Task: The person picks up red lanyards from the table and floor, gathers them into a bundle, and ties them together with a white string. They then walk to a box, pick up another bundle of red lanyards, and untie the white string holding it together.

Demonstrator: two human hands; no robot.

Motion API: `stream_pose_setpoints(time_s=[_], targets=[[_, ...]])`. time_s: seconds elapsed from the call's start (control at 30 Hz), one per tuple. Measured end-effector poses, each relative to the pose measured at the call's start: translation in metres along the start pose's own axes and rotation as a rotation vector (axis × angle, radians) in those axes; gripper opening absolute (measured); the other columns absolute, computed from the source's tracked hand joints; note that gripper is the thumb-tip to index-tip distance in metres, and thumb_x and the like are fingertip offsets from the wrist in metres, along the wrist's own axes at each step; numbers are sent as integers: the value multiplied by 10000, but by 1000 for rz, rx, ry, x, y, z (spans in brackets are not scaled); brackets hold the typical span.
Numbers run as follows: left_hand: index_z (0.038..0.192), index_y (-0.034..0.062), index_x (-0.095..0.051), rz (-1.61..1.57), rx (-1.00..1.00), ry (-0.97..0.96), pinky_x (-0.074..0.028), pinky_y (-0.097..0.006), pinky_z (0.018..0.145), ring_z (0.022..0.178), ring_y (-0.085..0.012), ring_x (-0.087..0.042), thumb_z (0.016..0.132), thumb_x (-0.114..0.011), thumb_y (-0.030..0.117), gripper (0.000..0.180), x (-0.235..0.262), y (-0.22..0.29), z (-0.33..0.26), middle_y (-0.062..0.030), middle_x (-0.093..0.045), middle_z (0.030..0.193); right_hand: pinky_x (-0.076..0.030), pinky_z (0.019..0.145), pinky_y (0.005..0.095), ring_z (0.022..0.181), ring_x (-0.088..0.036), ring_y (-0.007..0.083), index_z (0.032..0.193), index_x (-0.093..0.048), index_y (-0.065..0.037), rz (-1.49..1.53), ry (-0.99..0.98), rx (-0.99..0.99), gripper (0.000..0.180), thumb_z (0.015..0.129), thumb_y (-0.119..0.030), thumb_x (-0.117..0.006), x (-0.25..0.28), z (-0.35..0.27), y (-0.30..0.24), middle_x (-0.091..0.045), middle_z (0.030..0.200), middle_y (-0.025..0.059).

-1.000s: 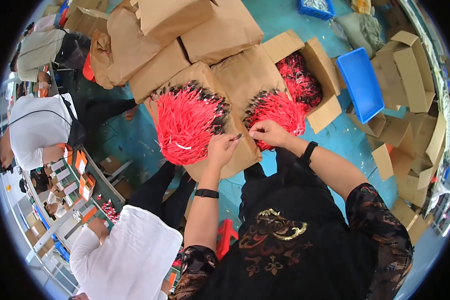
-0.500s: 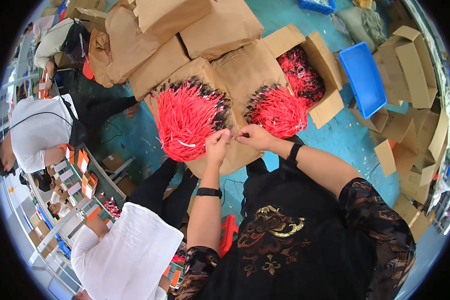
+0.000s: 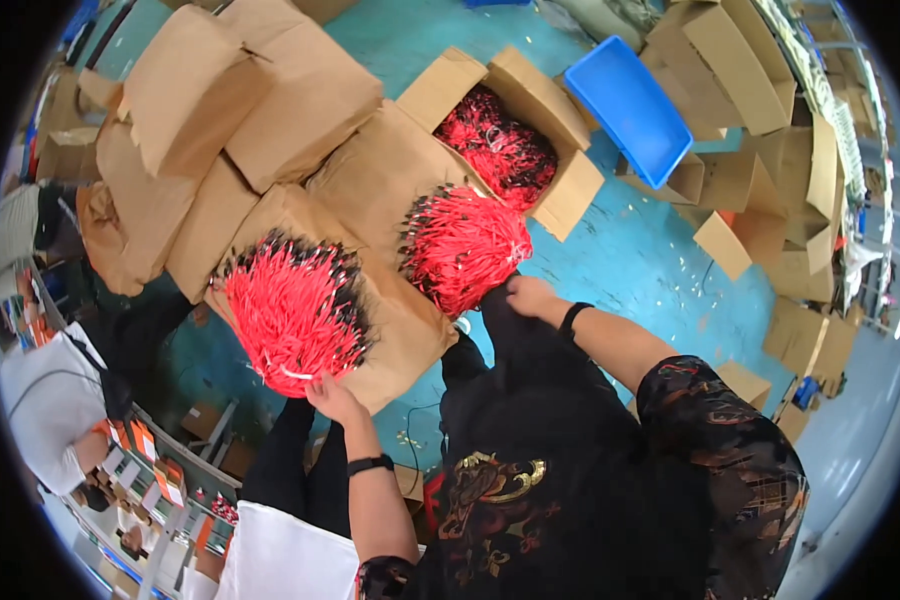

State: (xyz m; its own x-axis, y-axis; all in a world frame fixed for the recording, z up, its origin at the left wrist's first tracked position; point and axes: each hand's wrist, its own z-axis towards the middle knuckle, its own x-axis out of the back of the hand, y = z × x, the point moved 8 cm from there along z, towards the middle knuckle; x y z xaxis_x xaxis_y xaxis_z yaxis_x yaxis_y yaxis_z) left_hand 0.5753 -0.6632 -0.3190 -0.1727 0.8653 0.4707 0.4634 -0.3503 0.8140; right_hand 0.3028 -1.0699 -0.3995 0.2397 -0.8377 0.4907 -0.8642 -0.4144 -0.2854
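Note:
Bent toward me on the brown paper-wrapped package (image 3: 395, 345) lies a large bundle of thin red cords with black ends (image 3: 295, 310). My left hand (image 3: 336, 400) has its fingers closed on the near end of that bundle, beside a pale strip. A second bundle of red cords (image 3: 465, 245) rests to the right on the packages, its black ends facing left. My right hand (image 3: 532, 297) is beside it, over my dark trouser leg, with its fingers curled; whatever they hold is hidden.
An open carton (image 3: 567, 190) with more red and black cords stands behind the second bundle. A blue tray (image 3: 630, 112) lies farther right, near several open cartons (image 3: 735, 75). Wrapped packages (image 3: 300, 90) pile up at the far left. People in white (image 3: 285, 550) work at left.
My view has shifted right, so the bundles sit farther left. My hands, together before, have parted: the left moved to the large bundle's near end, the right back toward my leg.

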Motion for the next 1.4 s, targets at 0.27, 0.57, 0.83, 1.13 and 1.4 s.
stream_pose_setpoints(time_s=[0.27,0.57,0.83,1.13,1.4], targets=[[1253,-12,-517,221,305,-537,-456,-246,764,859,-86,-531,934,-629,116,361,24,-63,-99,-5,-568,969,-531,808,436,918,-675,329,908,-735,-120,454,315,-106,217,810,-294,-650,-36,86,111,-708,980,144],[1313,-35,-490,406,484,-693,-477,-263,850,954,-130,-588,931,-645,128,443,15,-63,-179,-74,-630,1082,-527,891,423,1016,-653,347,1089,-636,-55,576,364,-428,451,707,-261,-761,-51,136,88,-682,1058,199],[1271,-27,-515,268,386,-550,-480,-242,813,906,-116,-599,946,-634,139,384,10,-25,-199,-63,-641,1048,-540,754,494,833,-668,405,878,-690,-21,436,395,-55,331,699,-297,-656,3,71,-43,-673,830,245],[1310,6,-498,45,215,-550,-492,-275,817,921,-147,-616,989,-569,249,409,-39,54,-218,-84,-631,1099,-509,634,519,763,-659,392,979,-552,-48,332,257,840,334,738,-251,-662,104,-126,-209,-634,745,217],[1371,74,-469,-142,601,-713,-374,-466,998,1143,-221,-527,970,-417,597,661,-108,70,-238,-90,-559,1275,-506,829,466,1023,-638,384,1077,-601,-11,292,-309,558,364,761,-180,-668,46,-74,-178,-659,1036,254]])
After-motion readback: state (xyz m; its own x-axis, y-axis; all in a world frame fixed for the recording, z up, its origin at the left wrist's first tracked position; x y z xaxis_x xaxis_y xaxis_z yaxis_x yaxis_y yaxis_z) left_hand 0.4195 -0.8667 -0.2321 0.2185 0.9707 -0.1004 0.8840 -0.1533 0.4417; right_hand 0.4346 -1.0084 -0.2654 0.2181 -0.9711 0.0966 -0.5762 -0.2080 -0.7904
